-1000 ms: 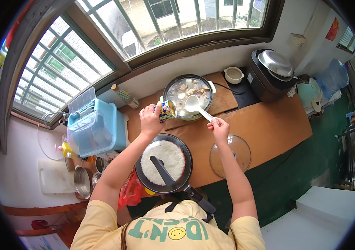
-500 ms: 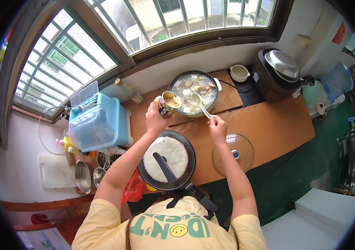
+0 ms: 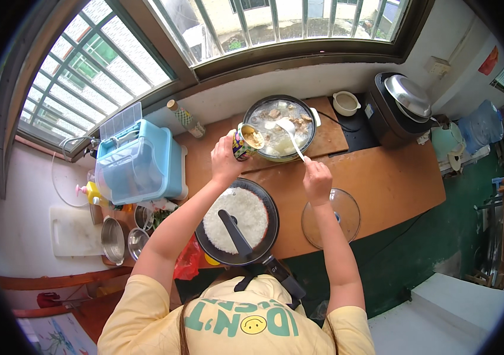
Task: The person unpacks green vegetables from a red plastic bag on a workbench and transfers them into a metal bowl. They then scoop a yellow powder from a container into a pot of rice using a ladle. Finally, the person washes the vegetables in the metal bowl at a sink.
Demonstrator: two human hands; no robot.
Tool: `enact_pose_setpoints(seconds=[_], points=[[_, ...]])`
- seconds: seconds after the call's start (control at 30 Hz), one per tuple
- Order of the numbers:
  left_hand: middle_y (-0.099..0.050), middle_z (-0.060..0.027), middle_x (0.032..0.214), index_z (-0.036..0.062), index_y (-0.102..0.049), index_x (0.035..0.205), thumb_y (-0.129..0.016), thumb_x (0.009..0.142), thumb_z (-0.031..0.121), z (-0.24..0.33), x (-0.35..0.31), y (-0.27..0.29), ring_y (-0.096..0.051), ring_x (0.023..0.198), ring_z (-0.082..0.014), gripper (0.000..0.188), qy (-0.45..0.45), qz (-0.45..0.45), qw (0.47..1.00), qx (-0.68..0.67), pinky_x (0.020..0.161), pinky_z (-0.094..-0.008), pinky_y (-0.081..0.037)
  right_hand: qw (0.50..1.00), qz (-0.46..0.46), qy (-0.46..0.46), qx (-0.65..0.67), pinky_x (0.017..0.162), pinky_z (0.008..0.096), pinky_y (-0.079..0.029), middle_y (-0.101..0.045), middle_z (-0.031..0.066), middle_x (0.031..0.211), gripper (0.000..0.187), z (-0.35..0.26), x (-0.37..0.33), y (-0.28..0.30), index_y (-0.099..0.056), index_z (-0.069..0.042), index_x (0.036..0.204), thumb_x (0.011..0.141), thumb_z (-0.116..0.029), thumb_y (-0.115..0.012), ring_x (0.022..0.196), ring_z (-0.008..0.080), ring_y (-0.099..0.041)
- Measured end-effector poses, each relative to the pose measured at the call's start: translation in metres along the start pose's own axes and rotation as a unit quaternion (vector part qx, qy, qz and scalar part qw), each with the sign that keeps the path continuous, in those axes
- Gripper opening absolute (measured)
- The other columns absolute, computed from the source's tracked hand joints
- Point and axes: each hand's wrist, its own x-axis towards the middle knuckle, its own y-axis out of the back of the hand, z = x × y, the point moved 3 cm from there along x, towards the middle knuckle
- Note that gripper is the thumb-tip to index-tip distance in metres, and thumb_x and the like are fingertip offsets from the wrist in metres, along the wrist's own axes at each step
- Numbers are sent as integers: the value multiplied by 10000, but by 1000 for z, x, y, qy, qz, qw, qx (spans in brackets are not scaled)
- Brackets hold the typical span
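Observation:
My left hand [image 3: 223, 155] is closed around an open tin can [image 3: 243, 144], tilted toward the pot, with a pale tan filling at its mouth. In my right hand [image 3: 318, 177] is the handle of a white spoon [image 3: 288, 129], its bowl over the soup. The round electric pot [image 3: 315, 112] holds pale broth with chunks of food. Below my hands is a dark frying pan [image 3: 274, 231] containing a white rice-like layer under a clear lid with a black handle. A glass lid [image 3: 346, 228] lies on the table beneath my right forearm, partly hidden by it.
A light-blue lidded box [image 3: 139, 163] and a patterned bottle [image 3: 185, 118] stand at the left. Metal bowls [image 3: 113, 239] sit nearer me. Right of the pot are a cream bowl [image 3: 346, 103] and a dark cooker [image 3: 385, 121]. The brown table [image 3: 394, 183] ends at the right.
The spoon has lifted from the broth and turned, its bowl now higher over the pot. My right hand has shifted slightly right. The can stays tilted at the pot's left edge.

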Motion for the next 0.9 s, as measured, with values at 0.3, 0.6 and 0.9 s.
enact_pose_setpoints(seconds=[0.3,0.6,0.9], points=[[-519,-110,1083,114,-400,1244,-814,552,276,-4,0,-11,-522,1016,-309,822,-8,2,999,-37,828,-439,-446,858,32,-362,363,510,230,-461,-631,44,675,147,25,-8,-15,-643,24,942,886,-56,-532,535,82,-555],[-532,-111,1099,120,-401,1234,-822,539,245,-8,2,-16,-529,1030,-316,822,14,-1,1000,-15,841,-437,-453,730,6,-468,498,519,190,-449,-633,46,686,168,23,-9,-9,-636,37,944,902,-74,-517,539,54,-542],[-533,-118,1107,101,-416,1201,-817,564,289,-1,-2,7,-531,1033,-325,776,42,17,995,-92,840,-439,-454,831,-36,-378,407,502,205,-431,-616,33,647,164,16,-9,-2,-646,27,953,885,-64,-528,522,58,-532]])
